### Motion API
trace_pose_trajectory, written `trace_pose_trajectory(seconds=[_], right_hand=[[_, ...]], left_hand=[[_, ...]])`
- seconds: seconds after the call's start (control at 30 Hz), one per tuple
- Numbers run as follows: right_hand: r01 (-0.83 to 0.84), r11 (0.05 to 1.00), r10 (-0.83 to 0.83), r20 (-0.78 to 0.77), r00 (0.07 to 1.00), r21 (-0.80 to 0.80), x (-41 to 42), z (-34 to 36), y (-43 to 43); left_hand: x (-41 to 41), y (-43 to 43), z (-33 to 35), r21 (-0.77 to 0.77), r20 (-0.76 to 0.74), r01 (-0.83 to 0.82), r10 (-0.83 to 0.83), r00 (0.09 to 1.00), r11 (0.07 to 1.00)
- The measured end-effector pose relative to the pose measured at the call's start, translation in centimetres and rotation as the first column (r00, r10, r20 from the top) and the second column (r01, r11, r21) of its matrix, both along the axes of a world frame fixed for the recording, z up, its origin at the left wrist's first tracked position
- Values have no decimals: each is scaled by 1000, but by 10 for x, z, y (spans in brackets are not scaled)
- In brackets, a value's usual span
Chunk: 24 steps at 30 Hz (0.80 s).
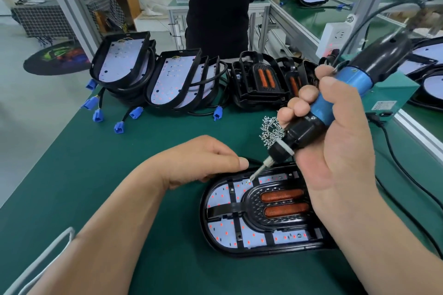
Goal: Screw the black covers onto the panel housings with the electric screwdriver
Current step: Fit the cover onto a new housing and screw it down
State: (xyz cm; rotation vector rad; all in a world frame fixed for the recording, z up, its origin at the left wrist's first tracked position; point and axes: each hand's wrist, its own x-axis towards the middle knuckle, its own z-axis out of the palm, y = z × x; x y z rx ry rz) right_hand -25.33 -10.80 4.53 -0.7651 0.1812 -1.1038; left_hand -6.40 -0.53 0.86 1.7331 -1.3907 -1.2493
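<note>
On the green bench mat (96, 163), the oval black panel housing (239, 250) lies with its ribbed black cover (254, 201) seated on the white LED board. The right hand (335, 151) is clenched around the blue-and-black electric screwdriver (335, 103), bit tip on a screw at the cover's far edge. The left hand (199, 158), loosely curled, steadies the housing's far rim. Beyond the housing sit a loose pile of silver screws (271, 130) and uncovered housings (148, 74), so much appears left.

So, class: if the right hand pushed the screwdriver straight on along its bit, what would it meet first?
The right hand angles the screwdriver down and left. Its bit tip is at, or just above, a screw point on the panel near the cover; actual contact is unclear. The left hand lies beside that line.
</note>
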Motion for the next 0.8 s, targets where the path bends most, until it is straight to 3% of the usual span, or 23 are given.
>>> trace_pose_trajectory(seconds=[0.27, 0.8], right_hand=[[-153, 982, 141, -108, 984, -110, 4, 0, 32], [-213, 957, 165, -235, 958, -197, 6, -3, 49]], left_hand=[[1, 6, 5, -35, 40, 28, -26, 999, 999], [-2, 5, 6, -83, 10, 18, -17, 1000, 996]])
